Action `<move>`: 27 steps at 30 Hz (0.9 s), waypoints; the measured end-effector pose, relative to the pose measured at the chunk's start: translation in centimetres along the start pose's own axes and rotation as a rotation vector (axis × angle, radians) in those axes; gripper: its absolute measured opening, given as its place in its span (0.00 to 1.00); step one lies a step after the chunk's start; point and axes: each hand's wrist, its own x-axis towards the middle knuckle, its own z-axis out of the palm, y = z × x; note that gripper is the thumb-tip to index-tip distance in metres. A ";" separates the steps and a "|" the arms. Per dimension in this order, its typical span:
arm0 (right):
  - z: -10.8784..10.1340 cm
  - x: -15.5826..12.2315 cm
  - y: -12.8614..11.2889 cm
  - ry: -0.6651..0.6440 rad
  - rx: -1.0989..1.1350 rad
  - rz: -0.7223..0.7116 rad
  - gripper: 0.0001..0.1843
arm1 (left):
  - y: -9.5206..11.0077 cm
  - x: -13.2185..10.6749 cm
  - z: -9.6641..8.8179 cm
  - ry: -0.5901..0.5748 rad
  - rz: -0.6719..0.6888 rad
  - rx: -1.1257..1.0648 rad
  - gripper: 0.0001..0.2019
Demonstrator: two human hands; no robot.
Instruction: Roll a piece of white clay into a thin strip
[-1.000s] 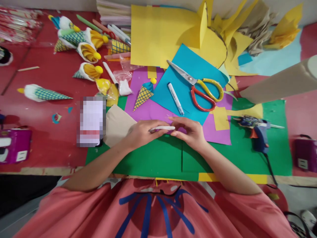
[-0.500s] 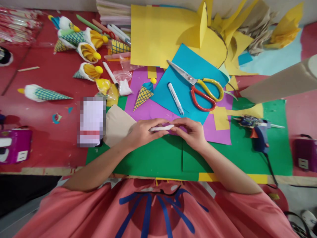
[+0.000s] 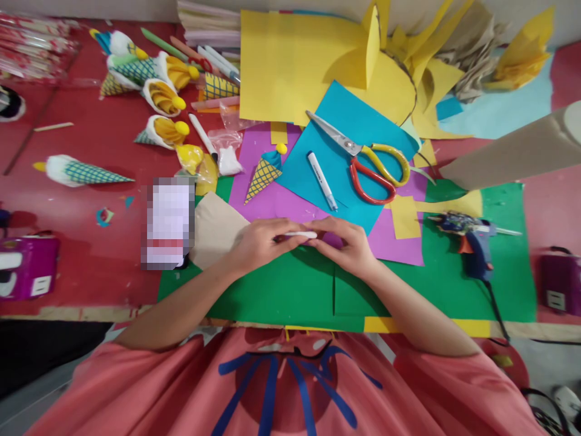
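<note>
A small, thin white strip (image 3: 300, 234) lies between the fingers of both hands; its material is hard to make out. My left hand (image 3: 262, 243) pinches it from one side, thumb below and fingers above. My right hand (image 3: 344, 242) closes on its other end, fingertips meeting those of the left. Beneath them are green sheets (image 3: 281, 290) and a purple sheet (image 3: 399, 248). Just beyond the hands are a small paper ice-cream cone (image 3: 263, 175), a white marker (image 3: 322, 181) and scissors (image 3: 363, 151) with one yellow and one red handle, the latter two on a blue sheet (image 3: 299, 163).
A blue glue gun (image 3: 476, 248) lies to the right, its cord running off the front edge. Behind it leans a beige roll (image 3: 512, 145). On the left are a blurred phone (image 3: 167, 224) and several paper cones (image 3: 86, 171). Yellow card (image 3: 290, 66) spreads across the back.
My right fingers have shifted slightly left, closer to the left fingertips, and less of the white strip shows. Everything on the table stays where it was.
</note>
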 end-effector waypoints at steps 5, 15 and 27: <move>0.0 0.1 0.0 0.004 -0.042 -0.037 0.08 | 0.4 0.1 -0.1 -0.084 -0.175 -0.024 0.21; 0.0 0.1 0.2 -0.001 -0.049 0.006 0.14 | 0.2 0.3 0.0 -0.006 -0.072 0.012 0.16; -0.1 0.0 0.2 0.057 -0.036 0.101 0.14 | 0.1 -0.3 0.1 0.010 -0.189 0.008 0.13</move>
